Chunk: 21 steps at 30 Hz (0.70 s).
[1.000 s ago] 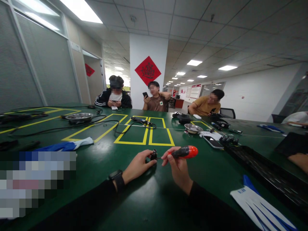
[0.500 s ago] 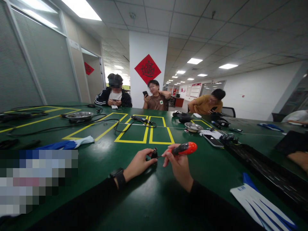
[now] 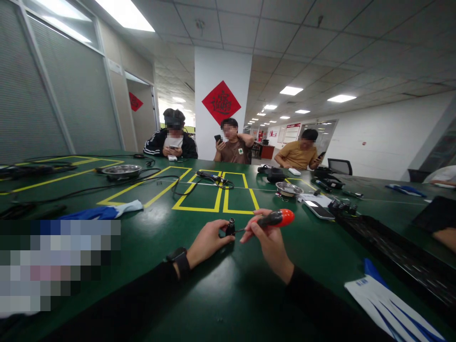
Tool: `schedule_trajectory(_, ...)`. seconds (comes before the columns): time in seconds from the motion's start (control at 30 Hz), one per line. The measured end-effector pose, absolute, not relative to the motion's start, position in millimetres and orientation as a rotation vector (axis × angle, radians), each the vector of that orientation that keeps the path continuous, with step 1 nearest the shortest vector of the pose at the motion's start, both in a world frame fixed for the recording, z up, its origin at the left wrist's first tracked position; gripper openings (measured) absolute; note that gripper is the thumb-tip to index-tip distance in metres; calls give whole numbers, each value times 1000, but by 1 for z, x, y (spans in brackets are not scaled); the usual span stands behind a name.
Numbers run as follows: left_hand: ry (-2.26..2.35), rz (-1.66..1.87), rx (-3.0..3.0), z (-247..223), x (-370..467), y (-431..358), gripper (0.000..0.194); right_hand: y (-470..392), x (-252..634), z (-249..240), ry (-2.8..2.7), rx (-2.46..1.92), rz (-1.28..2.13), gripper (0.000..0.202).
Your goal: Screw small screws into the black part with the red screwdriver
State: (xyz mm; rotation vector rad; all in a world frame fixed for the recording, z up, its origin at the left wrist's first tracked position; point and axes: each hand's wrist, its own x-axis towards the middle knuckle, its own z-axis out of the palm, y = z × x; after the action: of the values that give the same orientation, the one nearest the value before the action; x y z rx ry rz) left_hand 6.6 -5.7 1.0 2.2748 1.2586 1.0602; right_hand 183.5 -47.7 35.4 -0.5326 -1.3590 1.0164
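Observation:
Near the middle of the green table, my left hand pinches a small black part with a metallic top, held upright between thumb and fingers. My right hand is closed on a screwdriver with a red and black handle. Its handle points to the right and its thin shaft points left at the side of the black part. The shaft's tip meets the part or lies very close to it; exact contact is too small to tell.
Gloves lie at the right front, beside a long black tray. Farther back are a phone, a metal bowl, another bowl and cables. Three people sit across the table; a forearm shows at the right edge.
The view has shifted slightly, moving most things a little rightward. My hands keep the same grips on the part and screwdriver. The person at the back right has raised their head, with a phone held up.

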Motion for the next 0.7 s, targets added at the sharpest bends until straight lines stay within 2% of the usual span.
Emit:
schedule_trajectory(0.1, 1262, 1064, 2286, 0, 6, -5, 26, -47, 183, 34, -1388, -568, 990, 27)
schedule_trajectory(0.37, 1287, 1075, 2290, 2, 7, -8, 26, -48, 185, 28, -1404, -645, 792, 18)
schedule_trajectory(0.57, 1258, 1073, 2276, 4, 7, -7, 23, -51, 182, 32, -1397, -615, 873, 15)
schedule_trajectory(0.7, 1232, 1070, 2270, 6, 7, -8, 20, -50, 182, 33, -1374, -528, 980, 21)
